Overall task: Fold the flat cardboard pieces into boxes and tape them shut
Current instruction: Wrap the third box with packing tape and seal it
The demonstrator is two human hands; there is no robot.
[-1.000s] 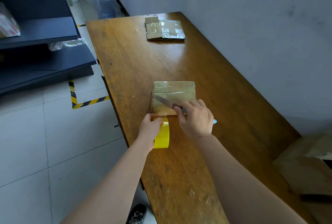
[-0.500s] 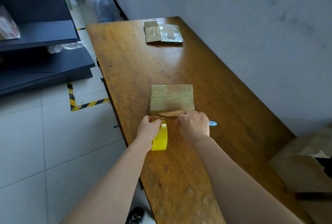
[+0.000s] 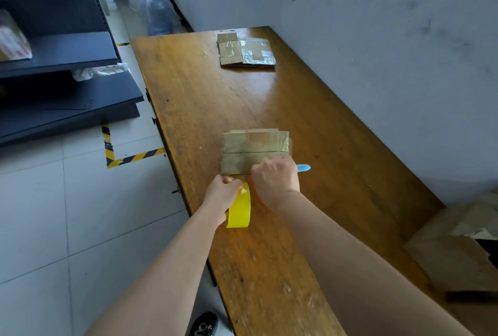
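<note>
Box: the brown box [image 3: 256,151] sits on the table [image 3: 350,174], near its left edge. Shiny tape covers the top. A line runs across the top from side to side.
Left hand: the left hand [image 3: 222,191] holds the top of the tape roll [image 3: 239,211]. Its fingers are curled round the roll and lie close together. It is just in front of the box's near left corner.
Tape roll: it is yellow and stands on its edge, just beside the near side of the box. I cannot tell if a strip runs from it to the box.
Right hand: the right hand [image 3: 276,178] is a fist. Its fingers are curled tight round a tool [image 3: 303,168]. The knuckles are at the near right edge of the box.
Tool: only its blue end shows, poking out to the right of the fist. The rest is hidden by the hand, so I cannot tell what it touches.
Flat cardboard: one flat cardboard [image 3: 246,50] piece lies at the far end of the table, well apart from the box. It has shiny tape on it too.
Table: it is long, brown wood, and runs along a grey wall on the right.
Big box: a big box [image 3: 452,254] sits at the near right corner of the table, partly out of view.
Floor side: dark shelves [image 3: 67,87] stand on the left over white tiles. Yellow and black stripes [image 3: 129,159] mark the floor.
</note>
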